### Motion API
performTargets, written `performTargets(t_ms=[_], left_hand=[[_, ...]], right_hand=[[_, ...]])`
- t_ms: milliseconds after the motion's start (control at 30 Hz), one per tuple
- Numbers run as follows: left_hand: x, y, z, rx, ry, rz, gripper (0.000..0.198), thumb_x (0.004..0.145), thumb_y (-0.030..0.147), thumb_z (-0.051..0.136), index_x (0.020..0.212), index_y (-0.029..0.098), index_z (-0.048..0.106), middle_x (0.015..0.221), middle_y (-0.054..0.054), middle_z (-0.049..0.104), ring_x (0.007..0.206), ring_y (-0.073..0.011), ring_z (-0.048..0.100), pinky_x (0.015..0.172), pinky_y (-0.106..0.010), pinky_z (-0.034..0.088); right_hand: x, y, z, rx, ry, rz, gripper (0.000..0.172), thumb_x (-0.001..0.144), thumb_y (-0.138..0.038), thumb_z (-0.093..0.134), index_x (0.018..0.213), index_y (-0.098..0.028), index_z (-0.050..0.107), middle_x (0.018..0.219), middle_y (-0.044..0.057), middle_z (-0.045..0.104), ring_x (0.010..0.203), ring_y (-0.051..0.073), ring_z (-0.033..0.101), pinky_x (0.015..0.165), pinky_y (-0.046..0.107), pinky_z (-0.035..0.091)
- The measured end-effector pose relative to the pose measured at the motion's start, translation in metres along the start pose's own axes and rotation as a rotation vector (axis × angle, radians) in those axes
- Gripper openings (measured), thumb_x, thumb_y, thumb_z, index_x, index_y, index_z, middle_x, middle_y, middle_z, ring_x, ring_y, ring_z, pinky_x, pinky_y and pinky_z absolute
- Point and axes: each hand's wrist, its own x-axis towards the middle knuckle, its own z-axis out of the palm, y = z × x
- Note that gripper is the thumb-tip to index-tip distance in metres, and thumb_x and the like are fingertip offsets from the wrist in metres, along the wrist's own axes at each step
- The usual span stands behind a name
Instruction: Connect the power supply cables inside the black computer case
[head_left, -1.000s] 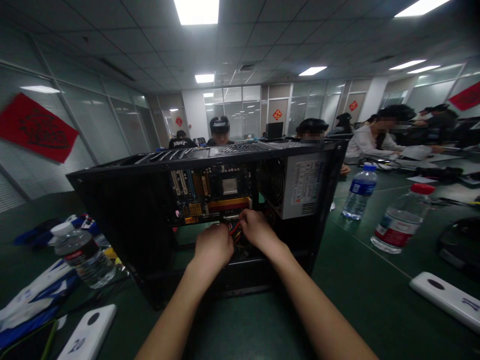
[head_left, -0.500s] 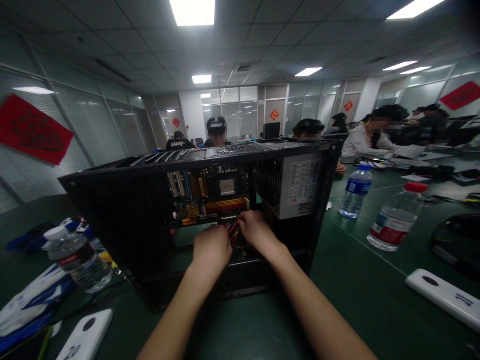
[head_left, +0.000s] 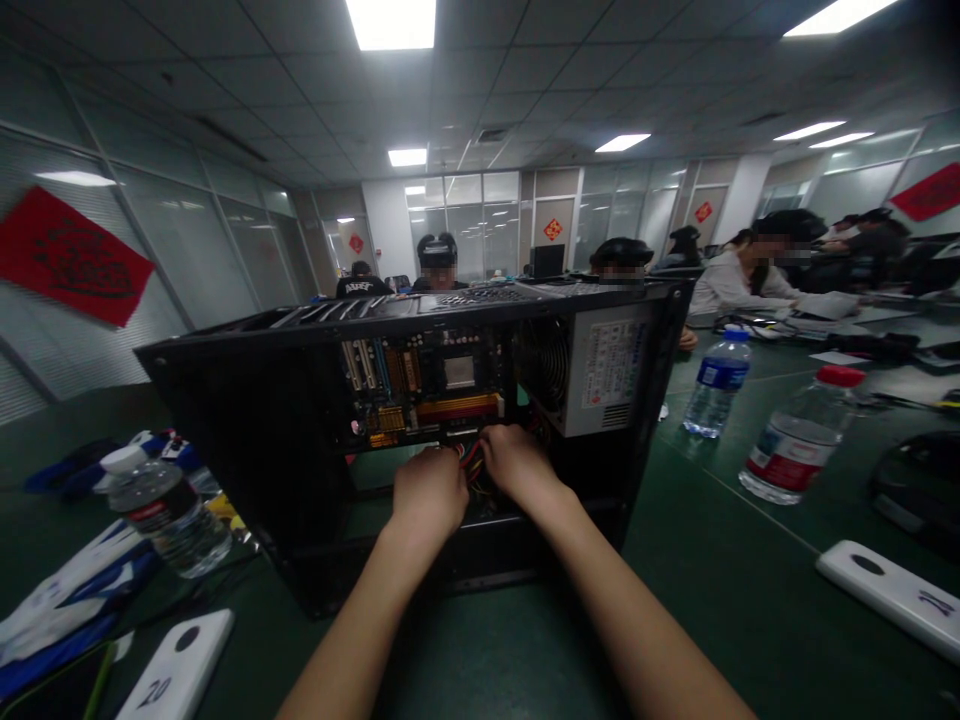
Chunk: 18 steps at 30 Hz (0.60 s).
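A black computer case (head_left: 225,420) lies before me with its side open. Inside are a motherboard (head_left: 405,375) and a grey power supply (head_left: 606,375) with a fan. Both my hands reach into the case below the board. My left hand (head_left: 427,490) is closed on a bundle of coloured power cables (head_left: 474,462). Close by on the right, my right hand (head_left: 517,462) is closed round the same bundle. The fingertips of both hands are turned away, and the cable ends are hidden.
Left of the case are a white-capped water bottle (head_left: 165,510), blue-and-white cloth (head_left: 71,600) and a white device marked 20 (head_left: 176,665). On the right stand a blue-capped bottle (head_left: 716,385) and a red-capped bottle (head_left: 801,435), beside another white device (head_left: 892,590). People sit beyond.
The whole view has shifted slightly, so the scene sits a little further right. Both hands stay at the cables with hardly any movement.
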Motion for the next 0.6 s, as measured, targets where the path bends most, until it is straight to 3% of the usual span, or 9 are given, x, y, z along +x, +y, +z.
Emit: performTargets(t_ms=[167,333,600], left_hand=[[0.0005,0.0003,0.0009,0.004,0.02,0.001,0.031,0.092,0.025,0.041,0.099,0.014,0.069,0.098,-0.017,0.072,0.092,-0.0311,0.069,0.075,-0.039,0.053],[0.0023,0.0003,0.0018,0.0,0.039,-0.008,0.031,0.092,0.025,0.041,0.097,0.013,0.069,0.095,-0.016,0.072,0.089,-0.0306,0.07,0.073,-0.038,0.053],[0.0026,-0.0014,0.0042,-0.029,0.058,-0.003,0.03,0.091,0.025,0.042,0.095,0.014,0.07,0.093,-0.016,0.073,0.088,-0.031,0.07,0.071,-0.038,0.053]], right_hand=[[0.0002,-0.0008,-0.0012,-0.063,-0.004,0.029,0.027,0.095,-0.019,0.046,0.094,-0.015,0.072,0.093,0.016,0.074,0.087,0.029,0.072,0.066,0.03,0.048],[0.0009,-0.0041,-0.004,-0.09,-0.099,0.078,0.028,0.095,-0.02,0.045,0.096,-0.014,0.073,0.095,0.017,0.074,0.089,0.03,0.072,0.067,0.032,0.05],[0.0026,-0.0024,0.0011,-0.067,-0.071,0.035,0.03,0.096,-0.023,0.043,0.096,-0.016,0.072,0.095,0.016,0.074,0.09,0.028,0.071,0.068,0.031,0.049]])
